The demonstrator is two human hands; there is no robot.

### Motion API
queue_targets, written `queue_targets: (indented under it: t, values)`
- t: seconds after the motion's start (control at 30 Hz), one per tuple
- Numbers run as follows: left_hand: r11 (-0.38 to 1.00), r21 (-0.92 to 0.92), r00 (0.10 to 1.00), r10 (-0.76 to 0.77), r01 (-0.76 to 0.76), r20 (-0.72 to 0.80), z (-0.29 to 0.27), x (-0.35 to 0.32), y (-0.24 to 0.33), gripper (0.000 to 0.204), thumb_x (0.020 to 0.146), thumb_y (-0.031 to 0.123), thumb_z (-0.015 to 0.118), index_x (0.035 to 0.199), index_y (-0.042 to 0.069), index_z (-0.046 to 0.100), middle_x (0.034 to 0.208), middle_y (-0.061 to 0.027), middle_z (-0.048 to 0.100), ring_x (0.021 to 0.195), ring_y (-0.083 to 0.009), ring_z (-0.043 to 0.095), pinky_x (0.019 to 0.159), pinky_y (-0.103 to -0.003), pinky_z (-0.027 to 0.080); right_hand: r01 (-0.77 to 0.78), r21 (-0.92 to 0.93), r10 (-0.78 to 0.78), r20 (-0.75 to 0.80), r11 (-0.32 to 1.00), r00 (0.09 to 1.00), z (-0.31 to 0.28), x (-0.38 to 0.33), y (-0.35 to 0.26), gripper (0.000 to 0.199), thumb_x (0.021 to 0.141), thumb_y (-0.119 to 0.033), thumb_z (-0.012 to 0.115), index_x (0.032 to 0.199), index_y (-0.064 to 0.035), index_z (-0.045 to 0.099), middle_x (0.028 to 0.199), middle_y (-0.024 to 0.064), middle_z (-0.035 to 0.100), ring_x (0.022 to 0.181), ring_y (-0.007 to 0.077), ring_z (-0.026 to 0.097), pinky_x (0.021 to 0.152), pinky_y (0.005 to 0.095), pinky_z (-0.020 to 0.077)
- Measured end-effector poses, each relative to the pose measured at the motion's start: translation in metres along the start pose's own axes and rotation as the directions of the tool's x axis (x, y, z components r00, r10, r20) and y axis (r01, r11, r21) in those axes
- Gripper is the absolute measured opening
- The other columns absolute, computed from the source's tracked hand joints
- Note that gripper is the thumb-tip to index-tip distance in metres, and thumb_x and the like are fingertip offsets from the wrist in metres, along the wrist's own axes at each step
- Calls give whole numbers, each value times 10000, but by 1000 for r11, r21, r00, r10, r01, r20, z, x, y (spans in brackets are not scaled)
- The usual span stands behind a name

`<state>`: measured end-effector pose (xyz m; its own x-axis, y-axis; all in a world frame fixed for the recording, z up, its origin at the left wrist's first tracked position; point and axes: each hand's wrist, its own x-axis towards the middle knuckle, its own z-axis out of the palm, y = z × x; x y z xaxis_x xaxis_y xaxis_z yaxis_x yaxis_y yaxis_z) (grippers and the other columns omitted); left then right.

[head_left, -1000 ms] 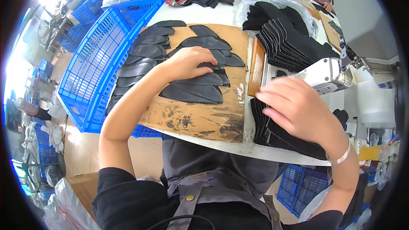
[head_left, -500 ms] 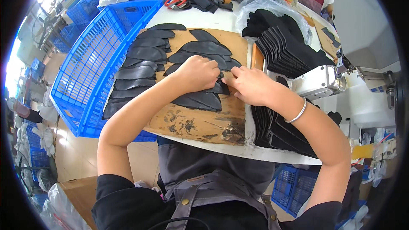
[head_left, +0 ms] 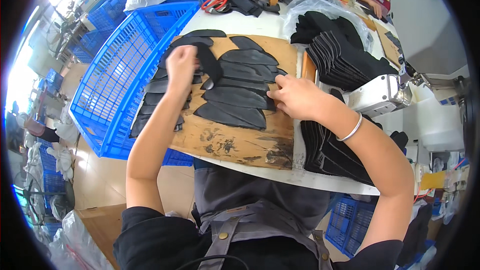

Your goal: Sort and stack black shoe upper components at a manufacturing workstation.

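Observation:
My left hand (head_left: 181, 68), a little blurred, is closed on a curved black piece of material (head_left: 209, 64) lifted over the left part of a brown board (head_left: 227, 142). Overlapping leaf-shaped black pieces (head_left: 235, 95) lie in a column on the board's right half. My right hand (head_left: 297, 99), with a silver bangle on its wrist, has its fingers curled together at the right ends of these pieces; what they pinch, if anything, is hidden. A second column of black pieces (head_left: 155, 87) runs along the board's left edge, partly behind my left hand and forearm.
A blue plastic crate (head_left: 102, 115) stands left of the board. Stacked black pieces (head_left: 337, 62) and a sewing machine's metal arm (head_left: 380, 94) are at the right. Red-handled scissors (head_left: 216, 3) lie at the back. Another person's hand (head_left: 371, 6) shows at the far right.
My left hand has moved left and away from me, off the right column, with a curved black piece now in it. My right hand stays near the column's right ends.

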<state>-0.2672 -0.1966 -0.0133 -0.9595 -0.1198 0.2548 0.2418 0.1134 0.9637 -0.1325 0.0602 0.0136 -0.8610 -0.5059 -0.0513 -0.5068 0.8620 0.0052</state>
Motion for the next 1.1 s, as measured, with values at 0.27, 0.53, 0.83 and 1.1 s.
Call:
queue_targets:
  t: [0.27, 0.53, 0.83, 1.1]
  values:
    - [927, -325, 981, 162, -187, -104, -57, -10, 87, 156, 909, 173, 610, 980, 34, 607, 793, -8, 606, 661, -95, 585, 601, -229, 501, -143, 434, 124, 73, 889, 990, 1, 30, 34, 114, 779, -67, 612, 856, -23, 684, 1007, 166, 610, 938, 279, 613, 775, 362, 501]
    - [891, -454, 843, 235, 12, 484, -10, -88, 136, 162, 845, 20, 688, 964, 19, 578, 895, -29, 652, 777, -68, 620, 660, -202, 508, 231, 880, 31, -268, 416, 963, -59, -5, -11, 603, 737, -123, 749, 1276, -34, 494, 1132, 80, 627, 1060, 192, 583, 947, 329, 438]
    - [953, -286, 616, 163, 106, 771, 61, -137, 158, 368, 814, -30, 674, 1152, -6, 532, 928, -40, 598, 820, -63, 573, 695, -195, 478, 8, 993, 455, -62, 121, 888, -81, -165, -33, 287, 838, -22, 664, 1106, 2, 565, 958, 4, 637, 876, 45, 572, 776, 209, 470]
    - [980, 80, 97, -63, -182, 993, 156, -170, 155, 201, 845, 153, 702, 870, -23, 609, 663, 37, 527, 599, -15, 466, 518, -202, 367, -431, 854, 580, 201, 290, 789, -66, -251, 2, 344, 818, -65, 710, 1103, 42, 551, 932, 7, 613, 827, 43, 513, 726, 219, 450]
